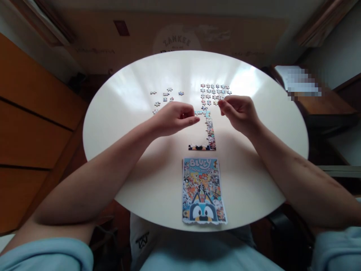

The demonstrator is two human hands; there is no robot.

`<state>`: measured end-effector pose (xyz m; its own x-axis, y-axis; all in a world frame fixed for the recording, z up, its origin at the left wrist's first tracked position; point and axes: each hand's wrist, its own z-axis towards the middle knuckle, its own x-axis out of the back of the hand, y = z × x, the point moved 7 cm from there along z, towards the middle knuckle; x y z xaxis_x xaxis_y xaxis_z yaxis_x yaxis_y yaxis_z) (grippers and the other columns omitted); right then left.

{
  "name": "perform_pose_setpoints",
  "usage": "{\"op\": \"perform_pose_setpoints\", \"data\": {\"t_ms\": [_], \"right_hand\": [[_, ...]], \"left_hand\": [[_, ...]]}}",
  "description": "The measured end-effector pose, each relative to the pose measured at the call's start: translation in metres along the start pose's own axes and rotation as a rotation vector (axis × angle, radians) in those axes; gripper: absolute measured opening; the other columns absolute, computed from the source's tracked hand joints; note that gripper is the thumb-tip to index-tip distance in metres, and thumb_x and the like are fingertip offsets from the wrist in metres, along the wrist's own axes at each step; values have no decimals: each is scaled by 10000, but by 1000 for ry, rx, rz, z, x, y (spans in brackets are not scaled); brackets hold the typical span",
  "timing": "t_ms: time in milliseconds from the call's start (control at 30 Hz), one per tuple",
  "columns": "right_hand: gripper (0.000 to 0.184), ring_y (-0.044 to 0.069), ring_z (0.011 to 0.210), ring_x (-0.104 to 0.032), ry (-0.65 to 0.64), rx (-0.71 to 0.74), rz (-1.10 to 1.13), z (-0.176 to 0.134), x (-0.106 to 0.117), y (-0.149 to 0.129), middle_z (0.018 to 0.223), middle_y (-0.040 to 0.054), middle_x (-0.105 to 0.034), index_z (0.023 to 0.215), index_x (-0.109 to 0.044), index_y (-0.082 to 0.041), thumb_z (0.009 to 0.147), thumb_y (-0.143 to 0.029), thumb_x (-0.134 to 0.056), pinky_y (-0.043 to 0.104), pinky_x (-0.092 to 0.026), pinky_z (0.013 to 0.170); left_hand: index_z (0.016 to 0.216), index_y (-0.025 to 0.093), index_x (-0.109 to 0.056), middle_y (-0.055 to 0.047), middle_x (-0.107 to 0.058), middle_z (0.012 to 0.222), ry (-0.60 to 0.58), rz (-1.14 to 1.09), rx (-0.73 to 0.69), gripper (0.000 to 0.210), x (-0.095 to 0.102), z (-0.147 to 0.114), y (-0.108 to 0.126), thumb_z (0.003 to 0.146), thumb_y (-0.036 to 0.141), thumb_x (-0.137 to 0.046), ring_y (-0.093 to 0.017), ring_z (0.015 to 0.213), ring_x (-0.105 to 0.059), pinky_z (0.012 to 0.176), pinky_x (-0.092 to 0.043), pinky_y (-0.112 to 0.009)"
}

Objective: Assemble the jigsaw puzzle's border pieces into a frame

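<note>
A partly joined jigsaw puzzle [211, 135] lies mid-table, with a bottom row, a right-hand column and a short light-blue top part. My left hand [180, 118] hovers at the upper left of this section, its fingers curled in and the thumb pointing right. Whatever it may hold is hidden. To the right of the column, my right hand [239, 113] is closed in a pinch beside the lowest loose pieces; I cannot make out anything in its fingertips. Nearer to me is the Bluey picture sheet [201, 190], lying flat with a torn bottom edge.
Loose puzzle pieces [213, 91] lie in rows beyond my right hand. More scattered pieces [166, 95] lie beyond my left hand. All rest on a white oval table [135, 82]. A wooden side desk [318, 103] with papers [296, 79] stands at the right.
</note>
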<state>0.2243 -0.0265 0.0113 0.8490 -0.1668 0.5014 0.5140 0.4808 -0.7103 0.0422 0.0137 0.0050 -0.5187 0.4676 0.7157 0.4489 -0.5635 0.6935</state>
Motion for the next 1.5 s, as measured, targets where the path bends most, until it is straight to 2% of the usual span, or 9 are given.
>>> {"op": "perform_pose_setpoints", "data": {"t_ms": [200,400,500,967,1367,1500], "right_hand": [[619,102,516,-386,91,-45,53,0,5,1,525,-25,-399,583,-499,-212,949,-711,-494,288,-304,504],[658,95,461,-389,165,-36,143,1,10,6,485,-18,-433,537,-530,-212,934,-736,-491,311,-299,491],[649,99,449,-394,194,-55,178,1,10,8,478,-13,-457,529,-549,-215,933,-721,-510,318,-274,478],[678,100,436,-410,291,-55,170,0,16,11,466,-11,-470,502,-546,-223,921,-753,-489,318,-295,471],[687,90,395,-369,391,-8,182,-1,22,18,428,-26,-411,477,-524,-229,966,-707,-459,321,-275,445],[681,97,394,-365,389,-3,178,0,22,20,424,-28,-379,498,-578,-236,987,-687,-431,325,-280,445]], "left_hand": [[708,172,-560,33,-463,580,300,-38,-81,271,21,-1,-4,889,364,-623,-92,584,-430,581,-354,-246],[678,202,-548,15,-477,566,528,-90,-194,240,37,-4,-10,870,309,-645,-108,537,-401,498,-333,-265],[674,211,-549,15,-478,550,599,-121,-216,235,42,-6,-12,869,292,-652,-111,518,-393,468,-324,-271],[657,212,-532,30,-466,536,760,-192,-209,262,54,-12,-21,887,235,-655,-94,488,-416,445,-332,-265],[659,225,-504,35,-484,525,827,-238,-210,339,57,-12,-25,894,386,-688,-115,521,-533,477,-428,-248],[656,234,-493,42,-466,500,843,-261,-184,371,57,-10,-28,887,438,-700,-129,522,-562,466,-448,-263]]}}
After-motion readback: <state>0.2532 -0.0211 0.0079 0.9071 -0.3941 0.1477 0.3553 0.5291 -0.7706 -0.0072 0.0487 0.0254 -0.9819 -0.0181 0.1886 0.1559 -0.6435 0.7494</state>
